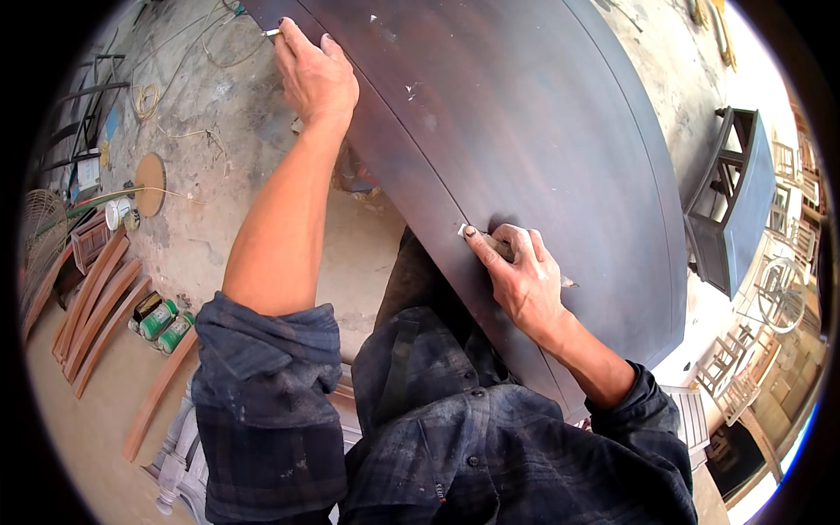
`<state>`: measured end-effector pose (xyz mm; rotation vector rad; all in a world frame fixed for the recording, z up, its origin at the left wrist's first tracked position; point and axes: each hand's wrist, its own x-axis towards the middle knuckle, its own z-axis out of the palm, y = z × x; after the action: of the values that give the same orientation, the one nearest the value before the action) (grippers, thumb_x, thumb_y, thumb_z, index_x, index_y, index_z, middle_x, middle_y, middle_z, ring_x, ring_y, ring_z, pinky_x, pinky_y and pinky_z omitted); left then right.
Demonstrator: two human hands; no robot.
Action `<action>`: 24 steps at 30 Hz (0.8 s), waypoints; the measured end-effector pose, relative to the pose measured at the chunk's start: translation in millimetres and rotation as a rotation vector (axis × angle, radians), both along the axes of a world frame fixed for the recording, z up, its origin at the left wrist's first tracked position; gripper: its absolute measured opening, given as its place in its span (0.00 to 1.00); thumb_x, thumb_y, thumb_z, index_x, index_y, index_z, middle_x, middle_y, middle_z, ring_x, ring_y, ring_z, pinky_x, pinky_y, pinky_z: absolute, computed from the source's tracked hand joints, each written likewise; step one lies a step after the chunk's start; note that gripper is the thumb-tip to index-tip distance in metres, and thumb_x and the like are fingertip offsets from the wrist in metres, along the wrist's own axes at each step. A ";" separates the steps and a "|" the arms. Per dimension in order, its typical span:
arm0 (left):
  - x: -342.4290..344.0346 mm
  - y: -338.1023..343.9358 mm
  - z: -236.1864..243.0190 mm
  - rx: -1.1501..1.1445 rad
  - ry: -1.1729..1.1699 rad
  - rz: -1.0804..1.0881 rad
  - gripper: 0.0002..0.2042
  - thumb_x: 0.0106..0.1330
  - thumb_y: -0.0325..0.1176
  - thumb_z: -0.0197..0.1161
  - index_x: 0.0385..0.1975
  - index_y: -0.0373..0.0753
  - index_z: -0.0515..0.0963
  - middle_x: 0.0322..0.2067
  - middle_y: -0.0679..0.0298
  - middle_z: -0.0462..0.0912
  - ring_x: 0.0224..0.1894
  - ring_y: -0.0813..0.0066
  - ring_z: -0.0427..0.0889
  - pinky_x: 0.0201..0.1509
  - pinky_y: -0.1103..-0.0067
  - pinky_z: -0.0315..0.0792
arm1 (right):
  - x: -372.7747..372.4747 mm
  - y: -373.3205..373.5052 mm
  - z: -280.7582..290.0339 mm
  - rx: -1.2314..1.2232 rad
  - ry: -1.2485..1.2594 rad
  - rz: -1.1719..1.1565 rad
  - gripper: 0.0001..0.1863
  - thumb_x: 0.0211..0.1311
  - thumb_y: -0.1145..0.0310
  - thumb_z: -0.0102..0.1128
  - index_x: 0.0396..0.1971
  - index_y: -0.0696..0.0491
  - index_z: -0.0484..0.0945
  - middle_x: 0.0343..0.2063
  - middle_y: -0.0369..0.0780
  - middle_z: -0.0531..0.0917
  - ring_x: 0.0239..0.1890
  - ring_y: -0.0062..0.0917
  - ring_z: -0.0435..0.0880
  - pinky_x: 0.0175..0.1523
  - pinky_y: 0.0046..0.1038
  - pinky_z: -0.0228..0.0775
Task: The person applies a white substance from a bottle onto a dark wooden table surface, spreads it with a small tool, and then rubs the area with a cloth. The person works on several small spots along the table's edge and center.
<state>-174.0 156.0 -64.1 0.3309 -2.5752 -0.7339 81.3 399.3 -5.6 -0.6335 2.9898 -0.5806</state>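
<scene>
i stand over a large dark-stained round tabletop (525, 114), its surface a deep brown-purple with a thin groove running parallel to the near curved edge. my left hand (315, 74) rests far up along that edge, fingers curled over the rim, with a small pale strip (271, 32) showing at the fingertips; i cannot tell whether it is pinched or only touched. my right hand (521, 271) lies lower on the same edge band, fingers closed around a slim tool (560, 280) whose end pokes out behind the palm, the index finger stretched forward and pressing a small white patch (461, 229) beside the groove. a few pale flecks sit on the tabletop near its far side.

below the edge is a concrete floor. to my left lie curved wooden slats (96, 297), two green cans (166, 324), a round wooden disc (150, 184) and loose cords. to my right stands a dark cabinet (735, 210), with pale wooden chair frames (744, 367) stacked beyond it.
</scene>
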 end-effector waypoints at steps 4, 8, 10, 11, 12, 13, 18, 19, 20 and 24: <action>1.2 -0.6 0.2 0.009 0.011 -0.015 0.31 0.74 0.40 0.55 0.72 0.34 0.55 0.69 0.47 0.63 0.69 0.48 0.66 0.67 0.56 0.69 | -5.9 -2.5 0.8 -0.018 0.033 0.002 0.34 0.50 0.81 0.62 0.61 0.42 0.79 0.45 0.41 0.75 0.42 0.34 0.77 0.45 0.33 0.77; -0.2 -0.9 -1.4 0.008 0.015 -0.014 0.31 0.74 0.39 0.55 0.72 0.34 0.56 0.69 0.47 0.63 0.69 0.47 0.66 0.67 0.56 0.69 | -2.7 -1.1 -2.5 -0.034 0.050 -0.013 0.34 0.49 0.81 0.63 0.59 0.40 0.81 0.43 0.40 0.77 0.39 0.34 0.78 0.42 0.33 0.77; 0.7 -0.1 -1.7 0.010 0.023 -0.019 0.30 0.74 0.39 0.55 0.72 0.34 0.56 0.69 0.46 0.63 0.69 0.47 0.66 0.67 0.57 0.69 | -1.4 0.2 -1.8 -0.029 0.034 -0.004 0.34 0.49 0.80 0.63 0.60 0.41 0.80 0.45 0.41 0.76 0.40 0.34 0.77 0.44 0.33 0.77; 0.2 -0.3 -1.7 0.014 0.031 -0.026 0.30 0.74 0.39 0.55 0.72 0.34 0.56 0.69 0.46 0.63 0.69 0.47 0.66 0.67 0.57 0.69 | -2.9 -0.2 -1.8 -0.024 0.025 0.005 0.34 0.50 0.80 0.62 0.61 0.42 0.79 0.46 0.41 0.75 0.42 0.34 0.77 0.46 0.34 0.77; 0.1 -0.9 -1.7 0.017 0.040 -0.032 0.30 0.74 0.39 0.55 0.72 0.34 0.56 0.69 0.46 0.63 0.69 0.47 0.66 0.67 0.57 0.69 | -4.0 -0.6 -2.0 -0.020 0.017 0.014 0.34 0.50 0.80 0.62 0.62 0.43 0.78 0.47 0.41 0.75 0.43 0.34 0.76 0.48 0.34 0.77; 0.4 -1.2 -1.8 0.019 0.035 -0.027 0.30 0.74 0.39 0.55 0.72 0.34 0.56 0.69 0.46 0.63 0.69 0.47 0.66 0.67 0.57 0.69 | -4.2 -0.3 -2.3 -0.016 0.014 0.019 0.35 0.49 0.80 0.62 0.62 0.43 0.78 0.47 0.41 0.75 0.43 0.34 0.76 0.48 0.34 0.77; -0.7 -1.6 -3.5 0.036 0.022 -0.027 0.31 0.74 0.39 0.55 0.72 0.33 0.55 0.70 0.46 0.62 0.70 0.47 0.66 0.68 0.57 0.68 | 0.2 3.1 1.3 -0.006 -0.018 0.025 0.36 0.49 0.80 0.61 0.62 0.43 0.77 0.47 0.41 0.75 0.44 0.35 0.76 0.48 0.34 0.77; -0.5 -1.5 -3.6 0.028 0.029 -0.028 0.31 0.74 0.39 0.55 0.72 0.33 0.55 0.70 0.46 0.62 0.70 0.47 0.65 0.68 0.57 0.68 | -1.7 2.6 0.2 -0.010 -0.011 0.024 0.36 0.49 0.80 0.61 0.62 0.43 0.77 0.47 0.41 0.75 0.44 0.35 0.76 0.48 0.34 0.77; -0.4 -1.3 -3.6 0.019 0.035 -0.028 0.31 0.74 0.39 0.55 0.72 0.33 0.55 0.70 0.46 0.62 0.70 0.47 0.65 0.68 0.57 0.68 | -5.1 1.3 -1.8 -0.015 -0.004 0.023 0.36 0.49 0.80 0.61 0.63 0.43 0.77 0.47 0.41 0.75 0.44 0.35 0.76 0.48 0.34 0.77; 1.2 -1.0 -1.6 0.037 0.022 -0.026 0.31 0.74 0.39 0.55 0.72 0.33 0.55 0.70 0.46 0.62 0.70 0.47 0.65 0.68 0.57 0.68 | -5.0 -0.1 -3.6 -0.012 0.008 0.021 0.36 0.48 0.80 0.61 0.63 0.43 0.77 0.47 0.41 0.75 0.44 0.35 0.76 0.48 0.34 0.77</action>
<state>-172.7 155.0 -65.7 0.2997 -2.5525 -0.7904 76.3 399.2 -9.2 -0.6688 2.9850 -0.5959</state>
